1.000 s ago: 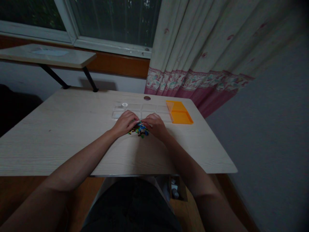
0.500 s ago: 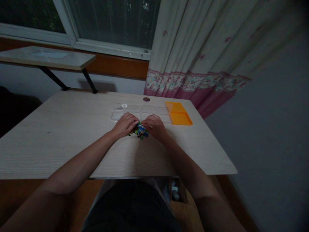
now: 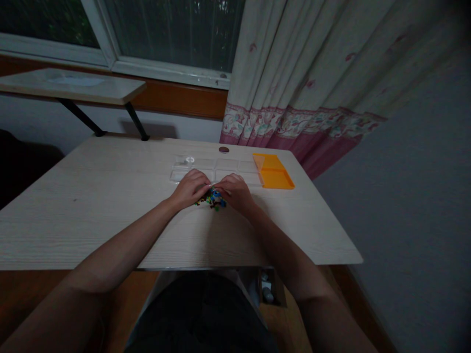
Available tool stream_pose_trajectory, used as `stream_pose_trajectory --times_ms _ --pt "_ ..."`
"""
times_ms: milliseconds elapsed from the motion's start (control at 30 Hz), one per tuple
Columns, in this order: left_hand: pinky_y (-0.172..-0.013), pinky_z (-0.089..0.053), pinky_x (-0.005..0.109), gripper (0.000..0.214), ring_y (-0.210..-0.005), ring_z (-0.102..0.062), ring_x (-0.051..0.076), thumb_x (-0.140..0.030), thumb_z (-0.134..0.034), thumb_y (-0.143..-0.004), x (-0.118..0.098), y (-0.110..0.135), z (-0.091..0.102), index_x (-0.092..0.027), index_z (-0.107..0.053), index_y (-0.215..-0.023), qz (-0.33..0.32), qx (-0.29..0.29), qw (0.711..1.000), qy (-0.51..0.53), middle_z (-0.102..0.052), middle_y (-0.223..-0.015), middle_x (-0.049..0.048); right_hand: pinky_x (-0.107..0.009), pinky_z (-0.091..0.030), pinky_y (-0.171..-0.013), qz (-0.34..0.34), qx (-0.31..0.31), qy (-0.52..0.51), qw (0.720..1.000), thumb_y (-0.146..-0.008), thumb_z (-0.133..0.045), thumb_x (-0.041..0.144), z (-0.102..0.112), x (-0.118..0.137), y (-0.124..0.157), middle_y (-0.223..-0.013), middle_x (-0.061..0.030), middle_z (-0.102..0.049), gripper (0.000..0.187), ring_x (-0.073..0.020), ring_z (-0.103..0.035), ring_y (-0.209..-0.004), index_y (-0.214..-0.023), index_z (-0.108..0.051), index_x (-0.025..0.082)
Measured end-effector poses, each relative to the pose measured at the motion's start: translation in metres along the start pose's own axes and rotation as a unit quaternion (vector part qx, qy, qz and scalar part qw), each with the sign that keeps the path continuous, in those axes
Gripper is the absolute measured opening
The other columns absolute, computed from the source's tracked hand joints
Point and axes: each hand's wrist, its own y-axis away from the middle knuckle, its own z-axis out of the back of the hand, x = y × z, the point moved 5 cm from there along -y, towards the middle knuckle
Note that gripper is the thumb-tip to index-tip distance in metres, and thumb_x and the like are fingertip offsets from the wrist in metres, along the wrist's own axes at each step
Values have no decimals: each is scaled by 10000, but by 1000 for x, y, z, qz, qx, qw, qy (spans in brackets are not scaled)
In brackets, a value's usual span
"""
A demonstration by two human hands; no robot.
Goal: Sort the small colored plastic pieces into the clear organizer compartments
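A small heap of tiny coloured pieces [image 3: 215, 198], blue, green, yellow, white and dark, lies on the pale wooden table [image 3: 121, 196]. My left hand [image 3: 191, 189] rests at the heap's left side, its fingers curled and pressed together near the thumb. From the right, my right hand [image 3: 234, 191] bends over the heap with closed fingers, its tips almost meeting the left fingertips. Whatever sits between the fingertips is too small to name. Just behind both hands are clear plastic compartment trays [image 3: 227, 165], partly covered by them.
Orange trays [image 3: 278, 178] adjoin the clear ones on the right. A brown oval object [image 3: 223, 150] lies near the table's back edge. A raised shelf [image 3: 121, 93] on black legs stands at the back left. The curtain [image 3: 265, 117] hangs behind the table.
Both hands stay at the heap with almost the same pose. The view has shifted very slightly.
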Motion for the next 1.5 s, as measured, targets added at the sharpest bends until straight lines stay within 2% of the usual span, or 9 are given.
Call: stream_pose_trajectory --times_ms 200,333,767,1167,1267,1400,1500 --pt "-933 -426 421 225 -969 -559 237 -361 -495 -982 16 4 7 -200 -643 -931 81 -73 993 -44 -658 -941 65 -341 -311 -847 -17 96 37 995 -903 -649 243 -11 -4 2 -1010 -54 -689 112 -219 -514 -989 -896 -760 230" --pt "-931 -424 428 203 -975 -560 242 -346 -496 -979 27 7 9 -205 -633 -931 101 -107 988 -56 -658 -943 63 -343 -311 -845 -16 115 56 992 -888 -668 250 -14 -1 1 -1039 -58 -680 98 -226 -507 -1026 -922 -759 234" --pt "-904 -433 405 208 -947 -563 234 -346 -492 -987 26 6 7 -206 -628 -915 102 -102 988 -54 -643 -912 53 -346 -316 -879 -19 137 88 986 -914 -645 283 -17 3 2 -1081 -66 -659 159 -225 -493 -1048 -1032 -748 257" --pt "-907 -432 417 215 -950 -562 239 -357 -503 -976 28 6 7 -207 -644 -916 112 -92 988 -46 -656 -915 56 -361 -320 -854 -14 106 58 993 -917 -634 256 -19 6 -1 -1000 -57 -688 131 -227 -505 -995 -906 -764 242" --pt "-925 -428 438 207 -970 -558 252 -351 -524 -965 35 8 5 -208 -669 -931 126 -92 986 -60 -660 -930 63 -358 -325 -871 -23 76 37 996 -933 -621 276 -16 1 -1 -1010 -53 -691 147 -220 -509 -998 -920 -764 246" --pt "-931 -428 476 181 -996 -532 286 -337 -608 -903 52 14 4 -206 -732 -909 187 -115 971 -96 -647 -950 87 -354 -336 -861 -39 49 21 998 -932 -632 309 -13 -6 0 -1011 -64 -692 158 -221 -515 -993 -931 -770 232" --pt "-944 -425 493 179 -1008 -527 291 -309 -620 -885 59 16 4 -200 -761 -904 206 -126 965 -98 -641 -976 94 -350 -344 -855 -46 33 19 998 -927 -641 304 -12 -7 1 -999 -60 -693 150 -220 -520 -988 -923 -772 230"
